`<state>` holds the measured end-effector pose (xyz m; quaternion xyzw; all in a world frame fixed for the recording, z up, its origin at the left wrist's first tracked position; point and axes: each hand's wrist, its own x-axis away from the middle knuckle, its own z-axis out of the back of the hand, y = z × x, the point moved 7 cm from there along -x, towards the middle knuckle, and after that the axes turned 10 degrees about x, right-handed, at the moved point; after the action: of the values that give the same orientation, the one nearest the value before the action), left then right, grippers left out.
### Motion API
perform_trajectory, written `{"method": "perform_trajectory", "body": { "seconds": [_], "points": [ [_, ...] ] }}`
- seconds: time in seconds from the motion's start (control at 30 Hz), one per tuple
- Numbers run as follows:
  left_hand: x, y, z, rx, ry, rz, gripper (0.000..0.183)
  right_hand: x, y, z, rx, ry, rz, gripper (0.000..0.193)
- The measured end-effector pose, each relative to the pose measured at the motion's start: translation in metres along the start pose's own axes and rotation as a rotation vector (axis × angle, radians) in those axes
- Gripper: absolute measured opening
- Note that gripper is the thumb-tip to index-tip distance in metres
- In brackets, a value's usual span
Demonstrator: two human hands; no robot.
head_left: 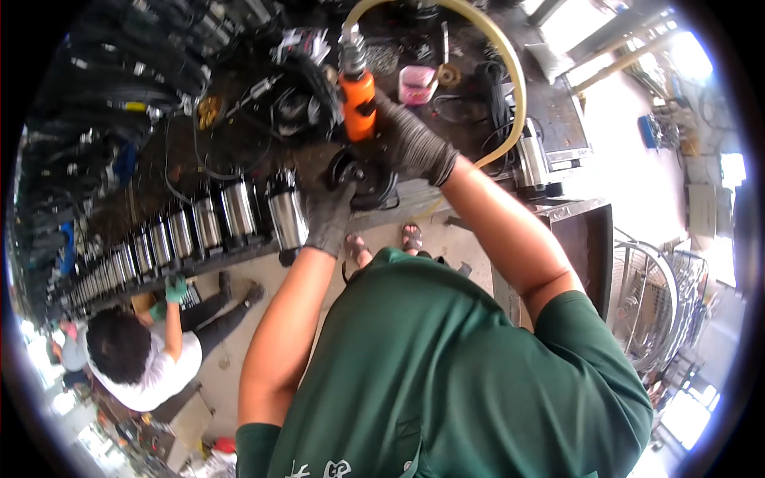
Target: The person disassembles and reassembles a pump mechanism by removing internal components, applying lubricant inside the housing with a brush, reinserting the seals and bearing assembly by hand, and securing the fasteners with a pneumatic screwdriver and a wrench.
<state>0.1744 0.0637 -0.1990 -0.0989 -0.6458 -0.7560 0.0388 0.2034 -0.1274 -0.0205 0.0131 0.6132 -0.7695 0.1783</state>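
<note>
My right hand [410, 143], in a dark knitted work glove, is wrapped round an orange air screwdriver [360, 115] held upright over the bench's near edge. A yellowish air hose [516, 68] runs from the tool's metal top and loops round to the right. Below the tool sits a black round part [351, 169] with a small metal centre. My left hand [328, 217], gloved too, grips the near left side of that part; some of its fingers are hard to see against the black. Just left of this hand stands a silver metal cylinder [287, 211] with black ends, a pump-like body.
A long row of similar silver cylinders [182, 233] lines the bench edge leftward. On the dark bench [231, 151] lie cables, a pink container [417, 84] and a brass-coloured part [449, 76]. Another person [159, 362] crouches at lower left. A large fan [645, 299] stands at right.
</note>
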Motion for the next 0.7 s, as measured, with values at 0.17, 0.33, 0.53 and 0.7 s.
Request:
{"method": "perform_trajectory", "body": {
  "seconds": [0.17,0.33,0.53,0.7],
  "points": [
    [0.007,0.022,-0.007,0.146,-0.053,0.034,0.046,0.018,-0.022,0.037,-0.493,0.269,-0.111,0.050],
    [0.014,0.037,-0.009,0.337,-0.019,0.089,0.049,0.055,0.051,0.102,-0.601,0.593,-0.431,0.032],
    [0.004,0.013,-0.001,0.141,-0.006,0.095,0.053,0.143,0.278,0.073,-1.156,0.643,-0.657,0.019],
    [0.016,0.014,0.005,0.169,-0.018,0.201,0.056,0.140,0.308,0.009,-1.354,0.835,-0.880,0.003]
  ]
}}
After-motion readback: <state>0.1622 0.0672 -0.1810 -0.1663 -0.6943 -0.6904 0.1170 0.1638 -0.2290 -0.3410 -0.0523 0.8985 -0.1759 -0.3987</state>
